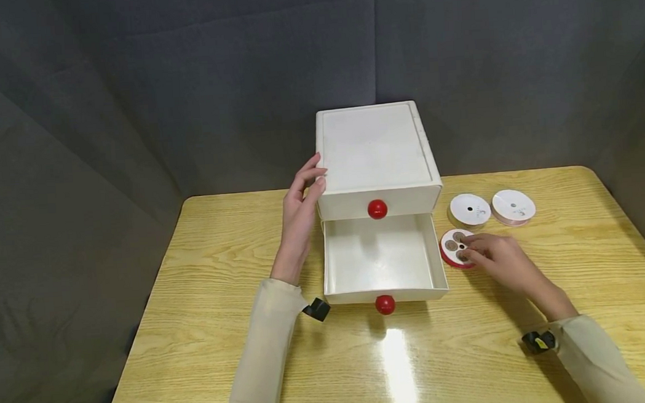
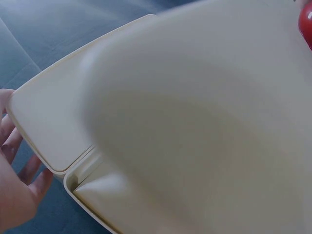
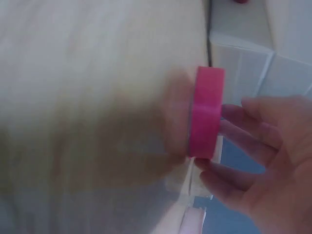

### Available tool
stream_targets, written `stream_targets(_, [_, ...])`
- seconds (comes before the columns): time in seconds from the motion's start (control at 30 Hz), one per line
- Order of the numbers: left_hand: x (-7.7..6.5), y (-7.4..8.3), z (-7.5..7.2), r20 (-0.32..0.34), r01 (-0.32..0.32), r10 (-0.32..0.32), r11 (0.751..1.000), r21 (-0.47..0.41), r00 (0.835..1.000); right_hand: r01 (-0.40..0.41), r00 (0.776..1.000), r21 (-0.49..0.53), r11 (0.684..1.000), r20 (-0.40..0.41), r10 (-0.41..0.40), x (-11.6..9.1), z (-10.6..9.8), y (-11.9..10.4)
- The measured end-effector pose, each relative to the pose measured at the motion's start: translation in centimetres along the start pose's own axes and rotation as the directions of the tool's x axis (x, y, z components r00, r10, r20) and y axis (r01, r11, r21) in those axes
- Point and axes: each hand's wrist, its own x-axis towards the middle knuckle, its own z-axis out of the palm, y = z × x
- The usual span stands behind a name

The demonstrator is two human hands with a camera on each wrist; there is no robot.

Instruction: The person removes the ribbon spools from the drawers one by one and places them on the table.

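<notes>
A small white drawer cabinet stands at the table's back, its lower drawer pulled out with nothing inside. My left hand rests against the cabinet's left side, fingertips at its top edge; the left wrist view shows its fingers spread along that side. My right hand reaches over a ribbon spool with a white top and red ribbon, lying flat right of the drawer. In the right wrist view its fingertips are right at the pink-looking spool, loosely bent and spread.
Two more white ribbon spools lie behind the right hand: a gold-edged spool and a pale pink spool. Red round knobs sit on both drawer fronts. A dark cloth hangs behind the wooden table.
</notes>
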Motion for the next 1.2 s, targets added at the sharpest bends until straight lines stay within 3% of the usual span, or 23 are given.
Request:
stream_targets(0.7, [0.0,-0.1,0.0,0.001,-0.010,0.010,1.000,-0.010,1.000,-0.051,0.999,0.027,0.998,0.006,0.051,-0.1,0.2,-0.1])
stream_targets(0.97, [0.1,-0.1,0.0,0.004,-0.002,0.002,1.000,0.000,1.000,-0.094,0.994,0.000,0.996,0.062,0.094,0.0,-0.3,-0.9])
stream_targets(1.2, [0.0,-0.1,-0.1,0.001,-0.001,0.001,1.000,-0.006,1.000,-0.003,0.998,-0.004,1.000,-0.069,0.003,-0.1,-1.3,-3.0])
